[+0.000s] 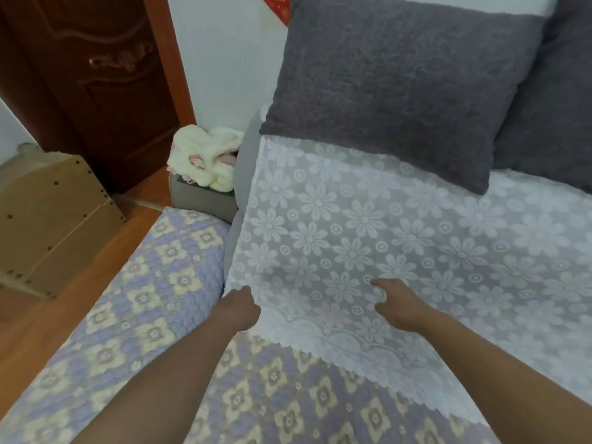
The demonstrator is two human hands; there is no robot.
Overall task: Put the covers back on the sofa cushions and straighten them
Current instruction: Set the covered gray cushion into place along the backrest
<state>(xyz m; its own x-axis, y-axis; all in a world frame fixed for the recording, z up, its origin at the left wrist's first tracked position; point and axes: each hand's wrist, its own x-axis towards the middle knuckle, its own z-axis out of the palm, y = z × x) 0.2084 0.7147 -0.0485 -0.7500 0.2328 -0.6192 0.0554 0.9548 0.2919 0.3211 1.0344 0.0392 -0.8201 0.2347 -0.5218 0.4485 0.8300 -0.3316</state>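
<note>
The only writing in view is on a red paper (278,4) at the top edge, against the white wall; its gold marks are too small and cropped to read. No brand or label shows on the fabrics.

The white lace cover (352,225) is a sheer cloth worked with daisy-like flowers and small rings, finished along its near edge with a scalloped border. It lies spread over the grey sofa seat, reaching back to the foot of a dark grey fuzzy cushion (394,81) that leans upright against the wall, with a second grey cushion (557,100) just beside it on the right. The near scalloped edge overlaps a quilted lilac and cream cover (153,283) with a diamond flower pattern.

The left hand (240,310) has its grip clamped on the lace cover's near left corner, fingers curled into the cloth. The right hand (398,304) pinches a fold of the lace nearby, knuckles bent, thumb against the fabric.
</note>
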